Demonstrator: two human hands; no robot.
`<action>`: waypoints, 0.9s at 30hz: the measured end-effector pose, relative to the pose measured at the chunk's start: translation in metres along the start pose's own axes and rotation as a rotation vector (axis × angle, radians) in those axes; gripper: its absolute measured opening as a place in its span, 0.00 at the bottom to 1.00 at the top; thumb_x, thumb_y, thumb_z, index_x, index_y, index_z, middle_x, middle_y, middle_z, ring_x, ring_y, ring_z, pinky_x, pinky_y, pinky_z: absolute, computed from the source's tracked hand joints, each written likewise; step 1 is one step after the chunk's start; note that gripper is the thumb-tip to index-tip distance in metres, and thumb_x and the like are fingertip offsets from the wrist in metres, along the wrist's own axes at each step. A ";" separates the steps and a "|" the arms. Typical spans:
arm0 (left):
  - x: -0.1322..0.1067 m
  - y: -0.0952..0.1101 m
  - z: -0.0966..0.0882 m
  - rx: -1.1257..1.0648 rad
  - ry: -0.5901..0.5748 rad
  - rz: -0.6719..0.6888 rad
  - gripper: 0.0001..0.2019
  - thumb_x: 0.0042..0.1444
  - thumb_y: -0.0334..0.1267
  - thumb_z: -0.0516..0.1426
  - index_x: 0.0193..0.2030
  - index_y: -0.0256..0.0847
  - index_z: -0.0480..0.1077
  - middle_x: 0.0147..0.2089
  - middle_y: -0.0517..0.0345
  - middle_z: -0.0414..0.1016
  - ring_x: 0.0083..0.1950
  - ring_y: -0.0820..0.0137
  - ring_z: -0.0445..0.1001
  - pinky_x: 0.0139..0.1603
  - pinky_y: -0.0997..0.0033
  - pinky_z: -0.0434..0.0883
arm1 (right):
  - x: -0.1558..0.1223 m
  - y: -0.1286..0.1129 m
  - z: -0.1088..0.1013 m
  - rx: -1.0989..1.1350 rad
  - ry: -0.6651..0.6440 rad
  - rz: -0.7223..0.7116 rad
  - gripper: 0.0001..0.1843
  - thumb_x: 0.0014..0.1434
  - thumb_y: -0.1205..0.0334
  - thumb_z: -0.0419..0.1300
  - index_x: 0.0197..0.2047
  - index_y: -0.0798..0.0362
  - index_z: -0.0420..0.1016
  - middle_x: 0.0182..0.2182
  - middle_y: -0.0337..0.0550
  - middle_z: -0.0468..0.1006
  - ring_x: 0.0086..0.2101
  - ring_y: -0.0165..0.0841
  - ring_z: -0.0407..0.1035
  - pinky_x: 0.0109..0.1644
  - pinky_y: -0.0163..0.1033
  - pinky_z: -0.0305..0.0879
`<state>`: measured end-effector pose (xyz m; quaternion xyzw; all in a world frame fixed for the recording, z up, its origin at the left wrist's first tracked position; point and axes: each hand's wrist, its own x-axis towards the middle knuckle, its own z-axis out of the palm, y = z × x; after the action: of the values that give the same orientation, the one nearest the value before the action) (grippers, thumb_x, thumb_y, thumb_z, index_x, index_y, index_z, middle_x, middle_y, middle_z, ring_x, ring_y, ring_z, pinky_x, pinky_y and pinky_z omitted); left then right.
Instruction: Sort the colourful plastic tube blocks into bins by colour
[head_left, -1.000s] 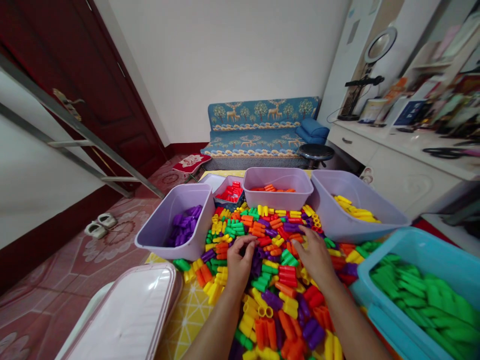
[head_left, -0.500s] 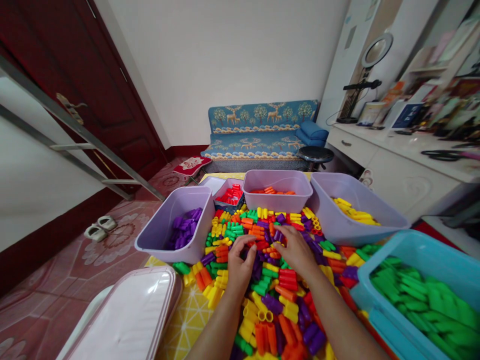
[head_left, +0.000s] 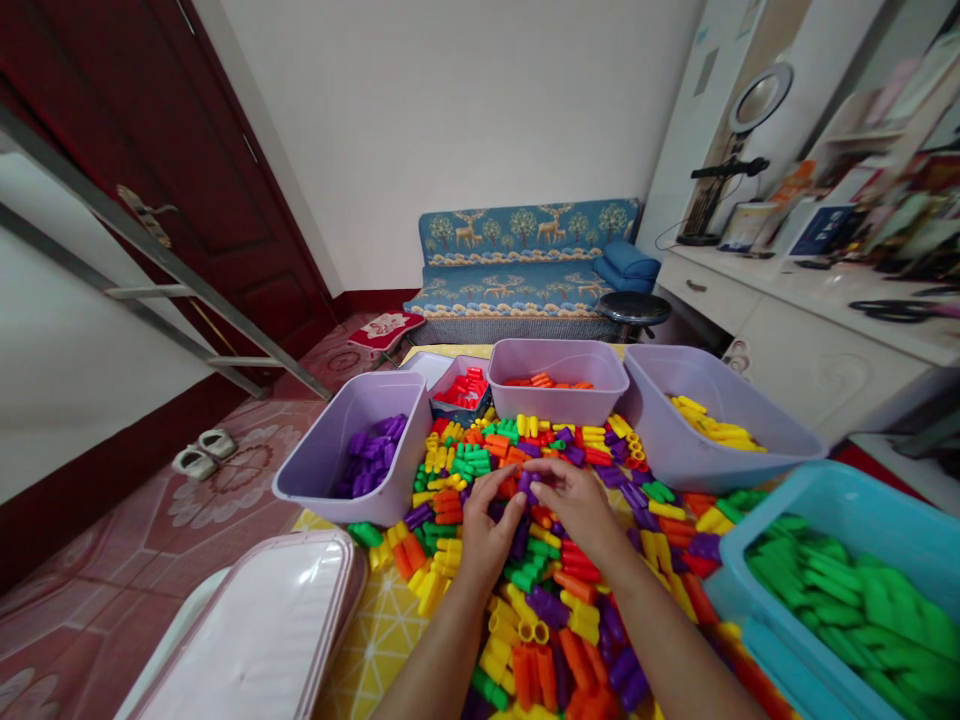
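A purple plastic toy piece is pinched between the thumb and fingers of my right hand, just above the middle of the heap. Close on its left, my left hand curves with thumb and fingers apart, and I see nothing held in it. Under both hands spreads a loose layer of tube-shaped plastic pieces in purple, green, yellow, orange and red. Some red piece groups lie below my right wrist, and yellow pieces lie between my forearms.
Around the heap stand a lilac bin of purple pieces, a small box of red ones, a lilac bin of orange ones, another lilac bin of yellow ones and a blue bin of green ones. A pale lid lies left.
My right hand has moved left toward my left hand and now has a purple piece in its fingers. My left hand has shifted slightly right.
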<state>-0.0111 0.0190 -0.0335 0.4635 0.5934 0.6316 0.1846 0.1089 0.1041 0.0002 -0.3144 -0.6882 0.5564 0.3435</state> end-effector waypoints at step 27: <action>0.056 0.080 -0.084 -1.166 0.611 -0.445 0.15 0.65 0.26 0.46 0.55 0.33 0.65 0.38 0.53 0.77 0.36 0.78 0.79 0.33 0.87 0.76 | -0.024 0.007 0.021 -0.150 0.071 -0.117 0.10 0.55 0.64 0.57 0.40 0.51 0.76 0.39 0.44 0.77 0.39 0.35 0.74 0.45 0.41 0.72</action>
<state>-0.0815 -0.0041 0.0724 -0.0426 0.2634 0.8967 0.3531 0.1055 0.0748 -0.0128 -0.3183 -0.7322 0.4709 0.3752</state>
